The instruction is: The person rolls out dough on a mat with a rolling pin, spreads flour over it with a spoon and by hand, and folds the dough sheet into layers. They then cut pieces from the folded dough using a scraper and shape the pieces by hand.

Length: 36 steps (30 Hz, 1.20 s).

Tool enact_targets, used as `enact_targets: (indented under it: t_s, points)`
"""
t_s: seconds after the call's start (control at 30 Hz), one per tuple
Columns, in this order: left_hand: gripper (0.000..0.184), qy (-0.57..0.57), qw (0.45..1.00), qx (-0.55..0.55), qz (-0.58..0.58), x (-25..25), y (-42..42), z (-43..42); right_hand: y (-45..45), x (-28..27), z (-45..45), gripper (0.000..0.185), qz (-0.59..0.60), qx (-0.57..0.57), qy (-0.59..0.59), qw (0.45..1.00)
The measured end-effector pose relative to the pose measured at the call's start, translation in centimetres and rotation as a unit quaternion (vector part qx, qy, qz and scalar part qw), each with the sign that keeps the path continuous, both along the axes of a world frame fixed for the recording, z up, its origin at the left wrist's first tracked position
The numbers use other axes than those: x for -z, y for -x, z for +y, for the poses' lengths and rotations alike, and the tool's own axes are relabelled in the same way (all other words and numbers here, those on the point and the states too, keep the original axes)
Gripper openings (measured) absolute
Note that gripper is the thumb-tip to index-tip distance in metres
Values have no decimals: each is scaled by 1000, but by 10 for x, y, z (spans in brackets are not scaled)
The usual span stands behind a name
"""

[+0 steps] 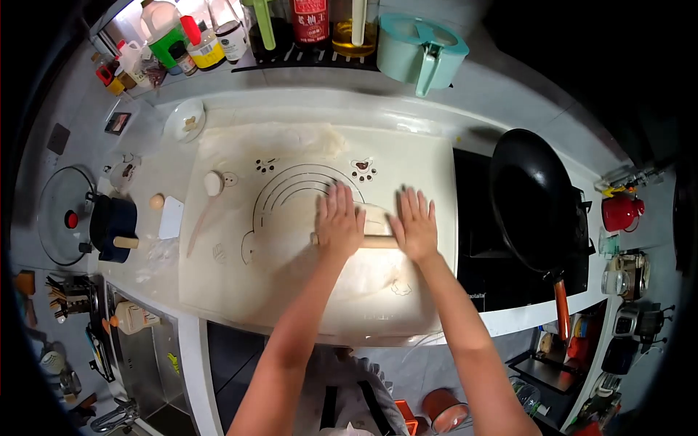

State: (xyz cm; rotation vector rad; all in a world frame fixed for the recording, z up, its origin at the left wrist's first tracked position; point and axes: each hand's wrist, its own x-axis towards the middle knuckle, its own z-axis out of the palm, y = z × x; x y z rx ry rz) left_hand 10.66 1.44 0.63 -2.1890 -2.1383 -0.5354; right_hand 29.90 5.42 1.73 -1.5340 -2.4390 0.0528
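Note:
A wooden rolling pin (379, 242) lies crosswise on a flattened pale sheet of dough (367, 277), on a cream mat printed with arcs and paw prints (225, 291). My left hand (340, 224) rests palm down over the pin's left part, fingers stretched forward. Over its right part lies my right hand (416, 229), also flat with straight fingers. Both palms hide portions of the pin. Another pale, floury sheet (276, 139) spreads along the mat's back edge. A small round pale piece (213, 183) sits at the mat's left side.
Right of the mat, a black wok (531, 203) stands on the dark stove (476, 269). To the left are a dark blue pot (115, 225), an egg (156, 201), a white scraper (171, 218) and a white bowl (195, 109). Bottles and a mint container (407, 62) line the back.

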Motion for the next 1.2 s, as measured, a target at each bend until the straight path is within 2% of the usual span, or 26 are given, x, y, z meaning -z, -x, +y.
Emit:
enact_targets:
  t_s: [0.1, 0.2, 0.33, 0.43, 0.53, 0.6, 0.7, 0.8, 0.9, 1.0, 1.03, 1.17, 1.2]
  points:
    - [63, 33, 997, -56, -29, -6, -9, -3, -6, 2, -4, 60, 6, -38, 25, 999]
    - [70, 100, 991, -22, -80, -21, -24, -85, -26, -15, -80, 61, 13, -76, 97, 992]
    - [77, 135, 988, 16, -76, -26, -37, -167, -43, -19, -160, 69, 48, -62, 151, 985]
    - [76, 154, 985, 39, -65, -28, -22, -130, -32, -18, -125, 70, 28, -51, 131, 990]
    - [68, 64, 997, 28, -25, -17, -7, -44, -2, -18, -42, 67, -14, -7, 114, 993]
    - [70, 32, 999, 1, -15, -8, -7, -28, 1, -6, -25, 68, -25, -3, 76, 997]
    - [72, 74, 997, 8, -21, -13, -18, -79, -16, -11, -75, 69, -44, -32, 81, 995]
    - [72, 93, 992, 41, -68, -21, -29, -147, -33, -21, -147, 68, 23, -49, 85, 995]
    - [74, 105, 991, 51, -69, -37, -36, -192, -43, -34, -194, 64, 20, -41, 86, 995]
    - [73, 136, 985, 86, -54, -38, -26, -198, -46, -36, -194, 57, 14, -53, 100, 993]
    - [67, 129, 984, 104, -59, -39, -19, -196, -46, -39, -186, 45, 52, -58, 67, 995]
    - [59, 121, 975, 157, -103, -33, 0, -184, -39, -25, -162, 31, 137, -40, 33, 989]
    - [59, 113, 976, 161, -98, -31, 1, -177, -40, -22, -155, 33, 138, -54, 54, 988]
